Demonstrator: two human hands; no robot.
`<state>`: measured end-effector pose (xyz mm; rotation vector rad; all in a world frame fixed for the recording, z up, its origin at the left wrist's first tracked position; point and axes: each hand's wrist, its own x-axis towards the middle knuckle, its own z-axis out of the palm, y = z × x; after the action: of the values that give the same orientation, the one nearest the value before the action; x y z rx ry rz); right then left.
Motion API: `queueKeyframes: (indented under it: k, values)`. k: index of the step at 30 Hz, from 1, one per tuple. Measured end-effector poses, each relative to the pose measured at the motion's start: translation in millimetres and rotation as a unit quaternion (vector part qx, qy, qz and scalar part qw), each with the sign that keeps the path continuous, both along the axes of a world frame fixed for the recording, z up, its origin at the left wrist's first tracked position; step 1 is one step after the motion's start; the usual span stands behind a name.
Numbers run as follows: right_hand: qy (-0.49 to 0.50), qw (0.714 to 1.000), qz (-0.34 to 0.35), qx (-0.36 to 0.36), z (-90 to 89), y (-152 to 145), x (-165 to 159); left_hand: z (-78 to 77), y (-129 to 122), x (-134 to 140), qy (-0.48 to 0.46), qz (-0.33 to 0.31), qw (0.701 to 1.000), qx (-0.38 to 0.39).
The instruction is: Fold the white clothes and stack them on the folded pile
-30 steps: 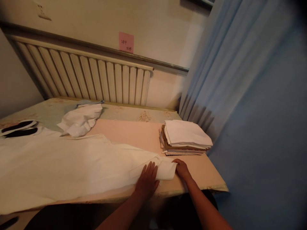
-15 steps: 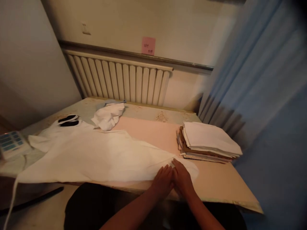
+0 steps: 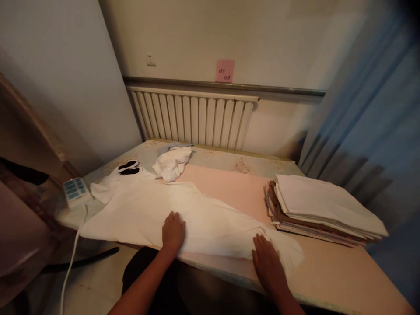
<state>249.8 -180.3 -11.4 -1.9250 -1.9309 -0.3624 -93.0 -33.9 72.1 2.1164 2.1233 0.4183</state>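
A white garment [image 3: 138,214] lies spread along the table, with two black patches near its far left end. My left hand [image 3: 173,232] rests palm down on the near side of its middle, fingers stretched forward. Farther right, my right hand [image 3: 269,266] lies flat over the narrower end, where the cloth is slightly creased. The hands are well apart, and neither grips the fabric. Whether the cloth has one or more layers I cannot tell.
A stack of folded cloths [image 3: 328,205] sits at the right. Behind the garment lies a crumpled white cloth [image 3: 173,162]. A power strip [image 3: 77,192] with a white cord is on the left corner. A radiator [image 3: 197,118] and blue curtain [image 3: 357,131] border the table.
My hands were together at the garment's right end. The left has moved left to the middle, while the right stays at that end, now laid flat. The view has shifted left.
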Motion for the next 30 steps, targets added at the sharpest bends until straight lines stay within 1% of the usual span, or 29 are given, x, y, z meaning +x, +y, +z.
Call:
queueKeyframes:
  k: [2,5,7,10,13,17,19,21,22,23,25,27,29,30]
  values:
    - [-0.01,1.0,0.001,0.007,-1.9,0.2,0.7,6.7,13.0,-12.8,0.003,0.035,0.998,-0.043]
    - [-0.033,0.999,0.001,0.018,-4.4,0.7,2.2,6.5,30.3,-20.6,-0.008,0.052,0.996,-0.077]
    - [-0.049,0.998,0.006,0.03,-5.1,0.9,2.6,3.5,41.3,-22.1,-0.019,0.056,0.994,-0.095]
    - [-0.061,0.997,0.007,0.046,-4.8,0.9,2.0,0.9,53.6,-23.9,-0.035,0.038,0.994,-0.097]
    - [-0.057,0.997,0.004,0.044,-4.3,0.8,1.0,0.2,54.5,-28.5,-0.04,0.019,0.997,-0.069]
    - [-0.037,0.998,0.001,0.041,-4.6,0.5,0.7,-3.0,42.0,-36.4,-0.023,0.0,0.999,-0.04]
    - [-0.039,0.998,0.002,0.045,-5.0,0.4,0.8,-3.8,36.2,-35.0,-0.006,0.003,1.0,-0.027]
    - [-0.045,0.998,0.003,0.048,-5.1,0.2,0.8,-3.4,32.9,-25.3,0.01,0.006,1.0,-0.005]
    - [-0.046,0.998,0.004,0.049,-5.0,0.1,0.8,-3.4,32.1,-16.8,0.02,-0.005,1.0,0.014]
    - [-0.047,0.998,0.004,0.05,-4.7,0.0,0.7,-3.9,31.5,-6.1,0.03,-0.023,0.999,0.035]
    - [-0.049,0.997,0.005,0.052,-3.6,-0.2,0.3,-8.3,30.7,20.0,0.06,-0.096,0.99,0.089]
    - [-0.059,0.997,0.005,0.056,-1.8,-0.3,-0.1,-18.2,30.2,46.8,0.077,-0.164,0.977,0.111]
    - [-0.072,0.996,0.005,0.059,0.0,-0.2,-0.3,-32.0,31.4,67.5,0.087,-0.21,0.968,0.108]
    - [-0.078,0.995,0.004,0.061,0.6,0.1,-0.4,-39.3,33.3,74.1,0.092,-0.221,0.965,0.106]
